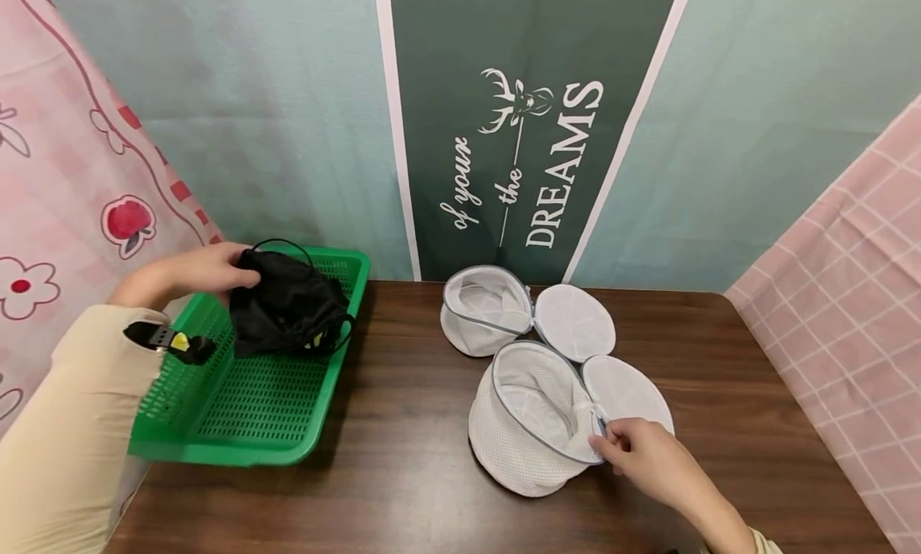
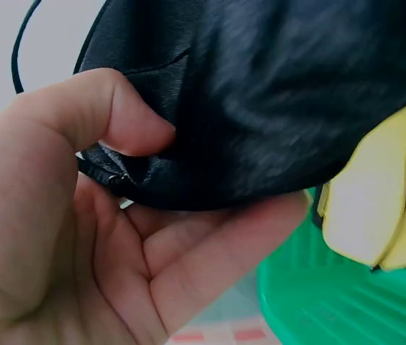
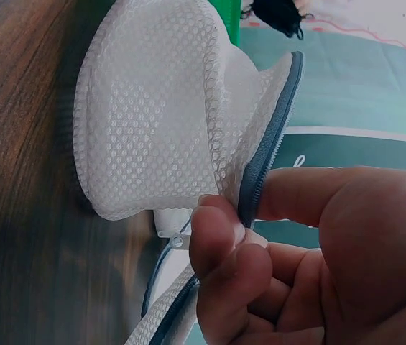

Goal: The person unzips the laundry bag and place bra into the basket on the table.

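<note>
Over the green basket (image 1: 259,402), my left hand (image 1: 209,270) pinches a black cloth pouch (image 1: 288,306) with a thin cord loop, thumb on top and fingers beneath. In the left wrist view a yellow item (image 2: 375,194) shows beside the black fabric. My right hand (image 1: 647,458) pinches the zippered rim of the larger white mesh laundry bag (image 1: 511,442), which stands upright with its round lid (image 1: 629,386) folded open. Behind it is a smaller white mesh laundry bag (image 1: 471,330), its lid (image 1: 576,322) also lying open to the right.
A brown wooden table (image 1: 403,490) carries the basket and both mesh bags. A printed cloth (image 1: 288,138) hangs along the back edge. Pink cloths stand at the left (image 1: 65,178) and right (image 1: 863,298).
</note>
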{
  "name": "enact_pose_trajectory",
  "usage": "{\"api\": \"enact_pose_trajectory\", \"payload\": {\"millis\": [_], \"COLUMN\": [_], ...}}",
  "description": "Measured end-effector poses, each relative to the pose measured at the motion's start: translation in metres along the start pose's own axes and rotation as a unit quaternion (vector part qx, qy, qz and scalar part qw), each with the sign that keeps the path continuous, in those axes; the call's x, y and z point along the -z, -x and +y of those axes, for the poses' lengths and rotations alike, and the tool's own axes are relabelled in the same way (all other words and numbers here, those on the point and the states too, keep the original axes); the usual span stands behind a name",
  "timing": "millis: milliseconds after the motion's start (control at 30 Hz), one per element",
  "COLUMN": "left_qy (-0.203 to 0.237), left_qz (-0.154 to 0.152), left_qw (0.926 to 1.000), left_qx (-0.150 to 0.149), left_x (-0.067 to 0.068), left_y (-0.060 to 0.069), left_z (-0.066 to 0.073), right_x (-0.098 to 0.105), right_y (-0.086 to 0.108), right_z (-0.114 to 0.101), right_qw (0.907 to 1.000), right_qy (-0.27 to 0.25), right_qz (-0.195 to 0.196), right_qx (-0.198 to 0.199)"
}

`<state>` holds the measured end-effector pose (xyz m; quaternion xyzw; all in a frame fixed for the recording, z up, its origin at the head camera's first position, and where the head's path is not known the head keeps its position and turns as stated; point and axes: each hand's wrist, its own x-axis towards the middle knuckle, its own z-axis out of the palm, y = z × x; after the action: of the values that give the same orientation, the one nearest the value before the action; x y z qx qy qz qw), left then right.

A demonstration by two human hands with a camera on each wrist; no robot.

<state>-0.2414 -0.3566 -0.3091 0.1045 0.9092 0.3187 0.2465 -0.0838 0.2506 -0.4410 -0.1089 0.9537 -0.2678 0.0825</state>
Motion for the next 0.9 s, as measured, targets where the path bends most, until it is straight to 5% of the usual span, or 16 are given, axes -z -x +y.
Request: {"api": "enact_pose_trajectory", "payload": {"millis": [333, 567, 900], "left_qy": [0.042, 0.128, 0.147], "left_qz": [-0.057, -0.108, -0.131], "left_qw": [0.9931, 0.9720, 0.9614], "left_qx": [0.093, 0.165, 0.192], "left_x": [-0.012, -0.024, -0.044], "left_y": [0.020, 0.026, 0.025], "left_z": [-0.042, -0.066, -0.082], "right_x": [-0.001, -0.002, -0.003], "right_y": [-0.001, 0.000, 0.000], "right_z": [-0.001, -0.002, -0.002], "right_qw": [0.9999, 1.0000, 0.9999], "right_qy": [0.002, 0.000, -0.002], "right_qz": [0.009, -0.004, 0.000], "right_qx": [0.007, 0.000, 0.012]}}
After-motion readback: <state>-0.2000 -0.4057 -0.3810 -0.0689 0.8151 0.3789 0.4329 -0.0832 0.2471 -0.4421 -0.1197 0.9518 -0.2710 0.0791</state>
